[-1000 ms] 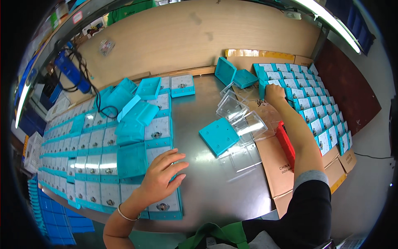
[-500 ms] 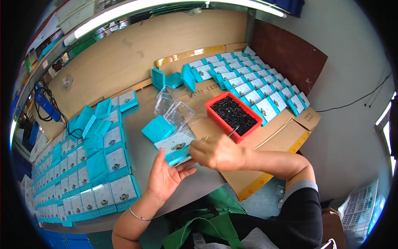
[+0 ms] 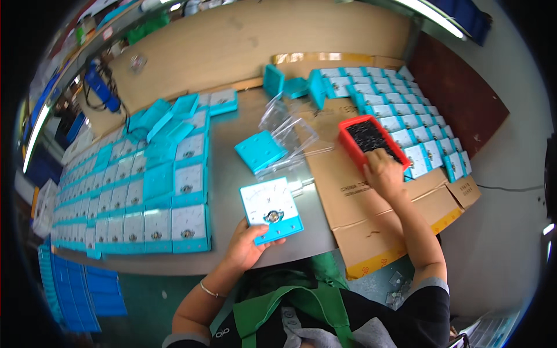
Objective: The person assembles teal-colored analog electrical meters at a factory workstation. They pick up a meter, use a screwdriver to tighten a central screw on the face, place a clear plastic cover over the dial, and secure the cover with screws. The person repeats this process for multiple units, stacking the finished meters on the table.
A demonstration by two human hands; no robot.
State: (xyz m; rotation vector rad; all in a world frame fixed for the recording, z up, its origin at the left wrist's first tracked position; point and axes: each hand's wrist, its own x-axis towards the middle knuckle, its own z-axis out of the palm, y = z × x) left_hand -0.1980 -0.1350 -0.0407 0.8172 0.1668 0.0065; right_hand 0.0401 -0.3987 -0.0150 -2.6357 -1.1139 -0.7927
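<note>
My left hand point(image 3: 246, 243) grips a panel meter point(image 3: 270, 203) by its lower turquoise edge, thumb on the front. Its white dial faces up, with a round metal movement low in the middle. My right hand point(image 3: 383, 171) is at the near edge of a red plastic bin point(image 3: 346, 139), fingers bent down over small black pieces point(image 3: 366, 134). Those fingertips are partly hidden, so what they pinch cannot be made out. Beyond the held meter lie a turquoise housing point(image 3: 261, 151) and several clear plastic covers point(image 3: 290, 130).
Rows of similar meters point(image 3: 188, 223) fill the table's left side, with loose turquoise housings point(image 3: 165, 122) on top. More meters point(image 3: 400, 110) stand in tilted rows at the right on cardboard point(image 3: 354, 217). A blue handheld tool point(image 3: 100, 87) hangs at the back left.
My right hand has left the meter and moved right to the red bin. My left hand now holds the meter alone, turned with its dial more fully in view. The whole view has shifted.
</note>
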